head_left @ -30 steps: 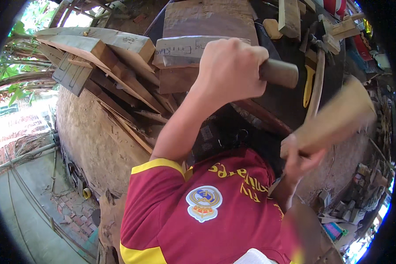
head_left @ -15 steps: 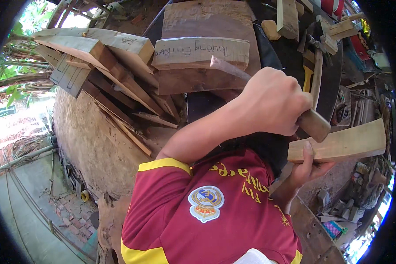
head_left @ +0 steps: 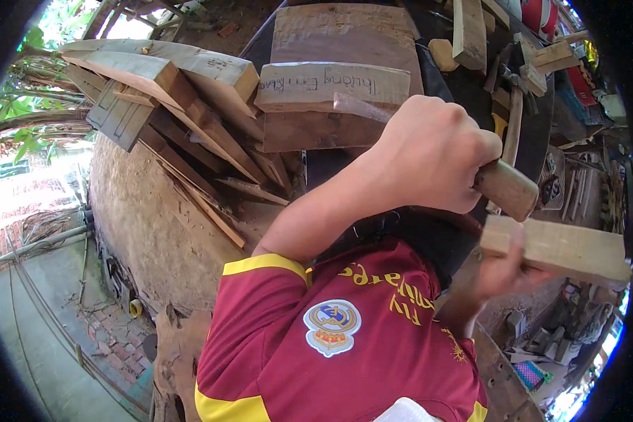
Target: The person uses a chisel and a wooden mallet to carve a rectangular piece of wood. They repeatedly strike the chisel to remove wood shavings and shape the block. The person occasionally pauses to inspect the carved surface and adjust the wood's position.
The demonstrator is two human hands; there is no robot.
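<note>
My left hand (head_left: pixel 436 155) is closed in a fist round a chisel (head_left: pixel 517 191) with a thick round wooden handle. The handle's end sticks out at the right of the fist, and the blade points left. The blade's tip overlaps a pale wooden piece (head_left: pixel 309 91) with handwriting on its face; I cannot tell whether they touch. At the right, my right hand (head_left: pixel 503 271), smeared by motion, grips a rectangular wooden block (head_left: pixel 566 246) by its left part, thumb along the near face. The block lies below and right of the chisel handle, with its right end lower.
A brown wooden slab (head_left: pixel 337 35) lies beyond the marked piece. Long thick planks (head_left: pixel 155 77) lean in a pile at the left. A hammer (head_left: pixel 517 74) and small wood offcuts (head_left: pixel 469 42) lie at the far right. Scraps (head_left: pixel 563 330) are heaped at the lower right.
The wooden block has shifted right with my right hand and tipped, its right end now lower instead of raised. The chisel blade has dropped slightly against the marked piece. The view has shifted a little.
</note>
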